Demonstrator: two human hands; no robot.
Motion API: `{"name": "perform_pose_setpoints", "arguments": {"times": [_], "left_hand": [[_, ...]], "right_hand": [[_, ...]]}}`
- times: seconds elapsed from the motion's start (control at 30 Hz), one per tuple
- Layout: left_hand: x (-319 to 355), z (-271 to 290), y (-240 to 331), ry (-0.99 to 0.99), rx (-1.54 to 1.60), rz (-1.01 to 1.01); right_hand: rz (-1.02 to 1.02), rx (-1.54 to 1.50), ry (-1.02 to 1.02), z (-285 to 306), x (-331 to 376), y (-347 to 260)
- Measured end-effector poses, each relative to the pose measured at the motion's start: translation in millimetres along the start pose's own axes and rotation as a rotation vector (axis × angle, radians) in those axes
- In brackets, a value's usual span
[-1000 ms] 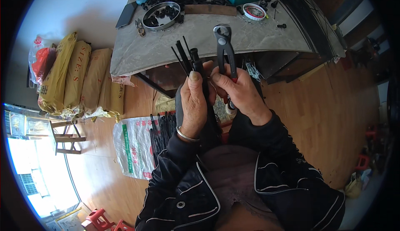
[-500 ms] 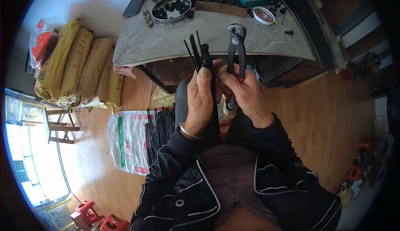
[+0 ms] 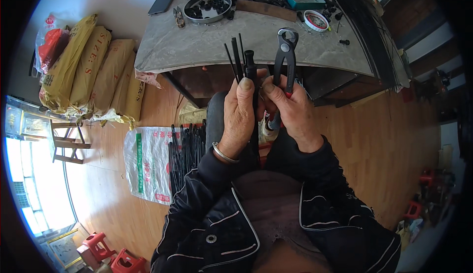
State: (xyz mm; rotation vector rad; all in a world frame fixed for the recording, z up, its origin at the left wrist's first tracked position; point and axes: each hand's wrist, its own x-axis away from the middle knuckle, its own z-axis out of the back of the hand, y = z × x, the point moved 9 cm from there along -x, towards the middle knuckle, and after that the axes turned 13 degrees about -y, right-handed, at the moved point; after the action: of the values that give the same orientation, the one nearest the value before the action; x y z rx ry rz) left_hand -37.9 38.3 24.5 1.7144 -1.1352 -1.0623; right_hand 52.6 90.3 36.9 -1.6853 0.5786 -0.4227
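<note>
Upright in front of me, my left hand [image 3: 238,118] is closed round a bundle of black rods [image 3: 237,51], some thin and one flatter, its thumb laid along them. Beside them, a thicker black shaft [image 3: 250,61] with a knobbed top rises from the same grip. My right hand [image 3: 294,113] is closed on a pair of pincers [image 3: 285,49] with a dark head pointing up and a bit of red at the grips. The two hands are close together over my lap; the lower ends of the rods and the right fingertips are partly hidden.
A grey table [image 3: 261,36] ahead carries a round metal tray [image 3: 187,14] of black parts, nippers [image 3: 178,17], a teal box [image 3: 305,0] and a white round tub [image 3: 316,20]. Long black rods [image 3: 187,150] lie on a white sack [image 3: 148,164] at left. Brown sacks [image 3: 91,71] stand by the wall.
The table and its contents have shifted slightly to the right in view. Both hands, with the rods and pincers, also appear a little further right; their grips are unchanged.
</note>
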Motion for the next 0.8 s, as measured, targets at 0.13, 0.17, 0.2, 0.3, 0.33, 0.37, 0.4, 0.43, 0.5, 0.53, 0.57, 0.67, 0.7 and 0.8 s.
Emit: {"name": "perform_pose_setpoints", "arguments": {"times": [0.13, 0.17, 0.2, 0.3, 0.33, 0.37, 0.4, 0.43, 0.5, 0.53, 0.57, 0.67, 0.7, 0.8], "left_hand": [[0.4, -0.5, 0.1, 0.010, -0.018, 0.002], [0.5, -0.7, 0.1, 0.006, -0.024, 0.002], [0.7, -1.0, 0.3, 0.007, -0.023, 0.001], [1.0, -2.4, 0.0, 0.001, -0.024, 0.012], [0.7, -3.0, -2.5, -0.014, -0.019, 0.035], [0.3, -4.1, -4.7, -0.030, -0.015, 0.058], [-0.4, -4.3, -2.6, -0.031, -0.014, 0.057], [-1.3, -5.5, -1.5, -0.037, 0.034, 0.071], [-2.4, -3.2, -0.2, -0.040, 0.083, 0.083], [-3.3, 2.1, -1.4, -0.035, 0.072, 0.098], [-4.5, 7.5, -2.7, -0.029, 0.060, 0.113], [-6.8, 22.1, -14.2, -0.011, 0.183, 0.158], [-8.5, 23.8, -17.6, -0.015, 0.186, 0.158], [-8.7, 7.5, -13.8, -0.009, 0.002, 0.188]], "right_hand": [[0.009, -0.030, -0.003, -0.5, 0.0, 0.7], [0.019, 0.007, 0.004, 0.9, 0.3, 0.1], [0.028, 0.045, 0.015, 2.6, 1.1, -0.8], [0.061, 0.209, -0.010, 3.1, -2.7, -14.1], [0.061, 0.212, -0.006, 7.9, -4.3, -17.1], [0.047, 0.274, -0.041, 10.5, -6.6, -19.8], [0.034, 0.333, -0.080, 9.3, -8.5, -21.7], [0.034, 0.335, -0.079, 7.9, -7.8, -25.2], [-0.053, 0.309, -0.098, 1.1, -4.1, -28.4], [-0.056, 0.313, -0.099, 0.5, 0.5, -36.3], [-0.158, 0.231, -0.128, 1.3, 8.5, -36.7], [-0.380, 0.172, -0.211, 7.5, 40.4, -38.3], [-0.496, 0.199, -0.255, 7.6, 51.6, -31.9], [-0.638, 0.227, -0.331, 1.7, 68.7, -13.1]]}}
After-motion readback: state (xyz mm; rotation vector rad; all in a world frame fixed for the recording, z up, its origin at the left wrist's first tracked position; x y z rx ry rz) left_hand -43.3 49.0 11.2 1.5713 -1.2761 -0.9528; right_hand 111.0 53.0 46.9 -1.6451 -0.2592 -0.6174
